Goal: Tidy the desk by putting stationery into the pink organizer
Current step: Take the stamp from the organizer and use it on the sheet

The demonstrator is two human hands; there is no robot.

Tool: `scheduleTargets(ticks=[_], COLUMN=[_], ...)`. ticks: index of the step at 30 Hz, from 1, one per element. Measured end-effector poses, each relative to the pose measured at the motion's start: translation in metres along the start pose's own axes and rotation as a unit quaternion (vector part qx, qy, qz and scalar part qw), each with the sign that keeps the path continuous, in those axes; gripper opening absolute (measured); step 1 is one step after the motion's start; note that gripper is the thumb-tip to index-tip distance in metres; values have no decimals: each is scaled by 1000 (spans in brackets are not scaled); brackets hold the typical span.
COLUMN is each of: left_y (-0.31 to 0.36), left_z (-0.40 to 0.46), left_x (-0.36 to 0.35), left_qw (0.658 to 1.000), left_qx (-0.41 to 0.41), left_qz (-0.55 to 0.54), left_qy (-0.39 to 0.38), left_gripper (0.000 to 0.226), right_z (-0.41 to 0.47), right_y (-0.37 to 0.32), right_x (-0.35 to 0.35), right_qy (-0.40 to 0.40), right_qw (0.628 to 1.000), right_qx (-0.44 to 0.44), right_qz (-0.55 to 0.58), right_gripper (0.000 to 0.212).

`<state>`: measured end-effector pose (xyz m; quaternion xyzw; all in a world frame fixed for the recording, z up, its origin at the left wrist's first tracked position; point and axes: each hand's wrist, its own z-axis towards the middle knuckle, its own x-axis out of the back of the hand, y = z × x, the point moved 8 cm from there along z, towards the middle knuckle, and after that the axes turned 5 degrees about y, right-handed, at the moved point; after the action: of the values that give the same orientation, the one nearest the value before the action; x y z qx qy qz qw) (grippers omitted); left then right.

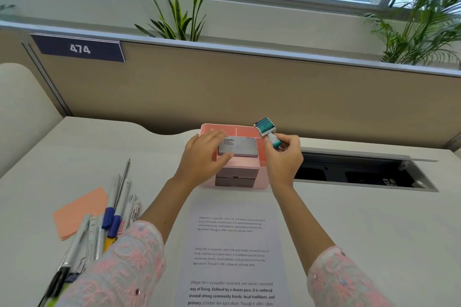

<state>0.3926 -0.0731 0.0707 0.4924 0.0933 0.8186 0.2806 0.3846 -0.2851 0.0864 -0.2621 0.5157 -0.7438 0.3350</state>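
Note:
The pink organizer [252, 129] stands at the desk's far middle, with grey drawers [235, 177] in its front. My left hand [203, 154] grips a grey Camlin stamp-pad box [240, 147] over the organizer's top compartment. My right hand [284, 154] holds a teal date stamp [266, 128] by its handle, face up, just right of the organizer. At the left of the desk lie several pens and markers [114, 209] and an orange sticky-note pad [79, 212].
A printed sheet of paper [233, 257] lies in front of the organizer between my forearms. An open cable tray slot [359, 172] is recessed in the desk at right. A beige partition [249, 90] backs the desk, with plants behind it.

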Motion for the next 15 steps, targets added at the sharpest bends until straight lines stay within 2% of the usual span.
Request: scheduleTargets(ticks=[7, 11, 15], left_y=[21, 37, 49], left_z=[-58, -105, -159], left_x=[20, 27, 31], left_qw=[998, 998, 999], left_qx=[11, 20, 35], left_qz=[-17, -35, -33], left_qy=[60, 53, 22], left_gripper=[49, 49, 48], right_z=[-27, -58, -93], right_y=[0, 2, -2], right_x=[41, 70, 103], right_qy=[-1, -38, -63], right_qw=[993, 980, 973], right_qx=[-89, -161, -193], right_qz=[76, 108, 110], right_gripper=[23, 25, 25])
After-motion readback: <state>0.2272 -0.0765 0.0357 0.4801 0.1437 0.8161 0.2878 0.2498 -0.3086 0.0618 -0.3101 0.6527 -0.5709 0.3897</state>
